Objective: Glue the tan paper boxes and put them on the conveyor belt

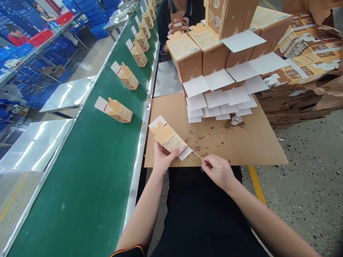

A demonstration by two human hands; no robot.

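My left hand [164, 157] is closed around the lower side of a flat-looking yellow and white carton [169, 136], held tilted above the cardboard-topped table. A white flap [185, 153] sticks out from the carton's near end. Between the fingertips of my right hand [217, 170] is a thin pale stick [196, 154], pinched near its end. Its far tip reaches the white flap; whether it presses on it I cannot tell. Behind them stands a stack of brown cartons [187, 66] with white flaps [197, 102] pointing toward me.
A green conveyor belt [107, 167] with a metal rail runs along my left, carrying several upright open cartons [122, 110]. Clear rings [236, 120] lie on the stained cardboard sheet [257, 142]. Bundled flat cartons [308, 67] are piled at right. A co-worker [177, 22] across holds a carton.
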